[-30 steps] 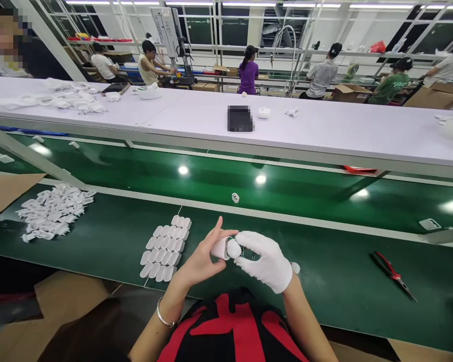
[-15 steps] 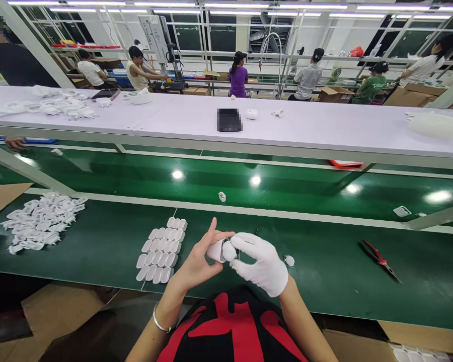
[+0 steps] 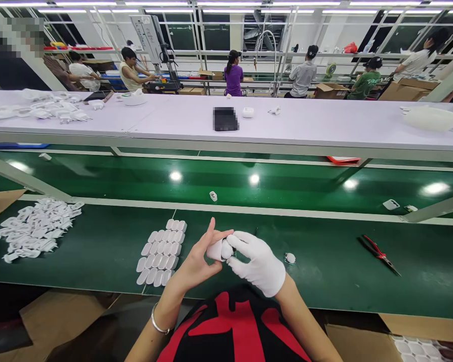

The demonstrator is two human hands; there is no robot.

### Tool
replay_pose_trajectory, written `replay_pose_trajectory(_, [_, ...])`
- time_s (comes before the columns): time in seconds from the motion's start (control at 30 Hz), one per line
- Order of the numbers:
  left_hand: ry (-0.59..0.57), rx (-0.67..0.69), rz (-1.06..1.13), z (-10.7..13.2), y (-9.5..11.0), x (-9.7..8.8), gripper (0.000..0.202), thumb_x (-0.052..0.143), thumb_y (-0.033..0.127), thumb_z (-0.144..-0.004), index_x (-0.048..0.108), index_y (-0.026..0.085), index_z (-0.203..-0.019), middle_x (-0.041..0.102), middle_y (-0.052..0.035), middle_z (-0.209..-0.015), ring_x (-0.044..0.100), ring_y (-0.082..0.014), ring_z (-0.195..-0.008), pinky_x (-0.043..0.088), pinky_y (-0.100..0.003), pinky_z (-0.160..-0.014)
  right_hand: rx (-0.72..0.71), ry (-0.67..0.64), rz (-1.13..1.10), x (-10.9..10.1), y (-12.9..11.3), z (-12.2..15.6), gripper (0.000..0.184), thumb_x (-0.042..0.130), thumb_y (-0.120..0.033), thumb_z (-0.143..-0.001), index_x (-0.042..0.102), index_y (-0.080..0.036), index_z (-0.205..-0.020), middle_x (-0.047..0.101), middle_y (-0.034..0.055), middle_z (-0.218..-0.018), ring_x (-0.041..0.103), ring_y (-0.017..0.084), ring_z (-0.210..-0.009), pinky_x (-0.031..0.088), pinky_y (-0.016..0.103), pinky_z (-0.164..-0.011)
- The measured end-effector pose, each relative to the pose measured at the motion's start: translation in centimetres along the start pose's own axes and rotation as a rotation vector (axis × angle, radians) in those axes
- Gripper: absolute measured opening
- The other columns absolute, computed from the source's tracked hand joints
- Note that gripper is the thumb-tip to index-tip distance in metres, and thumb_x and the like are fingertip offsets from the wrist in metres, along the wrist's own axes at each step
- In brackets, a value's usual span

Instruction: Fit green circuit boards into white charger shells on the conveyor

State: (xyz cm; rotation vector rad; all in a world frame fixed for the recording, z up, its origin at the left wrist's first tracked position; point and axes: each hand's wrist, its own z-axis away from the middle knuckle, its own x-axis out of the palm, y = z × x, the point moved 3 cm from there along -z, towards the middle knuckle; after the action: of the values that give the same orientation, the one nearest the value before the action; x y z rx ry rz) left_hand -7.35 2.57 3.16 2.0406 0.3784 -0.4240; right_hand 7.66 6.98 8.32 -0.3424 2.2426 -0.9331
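My left hand (image 3: 198,261), bare, grips a white plastic housing (image 3: 214,250) between thumb and fingers, its open end facing right. My right hand (image 3: 258,262), in a white glove, pinches a round white part (image 3: 227,250) at the mouth of that housing. The round part appears partly inside; a thin green edge shows beside it, and the gloved fingertips hide the rest. Left of my hands, several white housings (image 3: 162,250) stand in tight rows on the dark green bench. Another small round white part on a circuit board (image 3: 290,258) lies right of my glove.
Red-handled pliers (image 3: 380,255) lie at the right. A heap of white plastic parts (image 3: 41,226) covers the bench's left. Behind a pale rail runs a green belt (image 3: 154,176) carrying a few small white pieces, beneath a white shelf (image 3: 166,118). Several people sit beyond.
The round white part sits slightly closer into the housing. Small white pieces on the green belt have shifted left. The view has turned a little, and a person's hand at far left is gone.
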Motion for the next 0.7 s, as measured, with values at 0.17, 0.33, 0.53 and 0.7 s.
replay_pose_trajectory(0.17, [-0.033, 0.013, -0.013, -0.1, -0.4, -0.3, 0.09, 0.052, -0.001, -0.07, 0.014, 0.027, -0.147, 0.058, -0.0093, -0.127, 0.052, -0.0212, -0.117, 0.044, -0.042, -0.1, 0.063, -0.031, -0.013, -0.7, 0.1, 0.2, 0.019, 0.047, -0.004, -0.073, 0.055, -0.021, -0.074, 0.055, 0.0, -0.077, 0.053, 0.013, -0.073, 0.048, 0.026, -0.071])
replay_pose_trajectory(0.33, [-0.034, 0.02, -0.077, -0.4, -0.4, -0.7, 0.063, 0.064, 0.008, -0.074, 0.05, 0.03, -0.131, 0.058, -0.0068, -0.116, 0.057, -0.021, -0.107, 0.051, -0.035, -0.09, 0.168, 0.102, -0.069, -0.9, 0.7, 1.8, 0.042, 0.058, -0.009, -0.072, 0.061, -0.023, -0.111, 0.062, 0.0068, -0.11, 0.059, 0.019, -0.096, 0.052, 0.033, -0.083])
replay_pose_trajectory(0.53, [0.122, 0.147, -0.174, -0.7, 0.2, -0.6, 0.058, 0.065, 0.007, -0.074, 0.053, 0.028, -0.127, 0.06, -0.0058, -0.109, 0.06, -0.0187, -0.097, 0.054, -0.032, -0.082, 0.541, 0.444, -0.29, 2.5, 2.5, 3.4, 0.049, 0.057, -0.034, -0.086, 0.049, -0.02, -0.131, 0.058, 0.0116, -0.127, 0.056, 0.024, -0.114, 0.048, 0.041, -0.097])
replay_pose_trajectory(0.7, [0.215, 0.26, -0.242, -0.6, 1.3, -0.3, 0.061, 0.064, 0.004, -0.075, 0.051, 0.027, -0.13, 0.061, -0.0066, -0.107, 0.061, -0.019, -0.096, 0.055, -0.031, -0.08, 0.575, 0.559, -0.318, 4.4, 2.9, 3.1, 0.033, 0.054, -0.042, -0.087, 0.065, -0.018, -0.108, 0.068, 0.0089, -0.109, 0.064, 0.024, -0.101, 0.054, 0.034, -0.087])
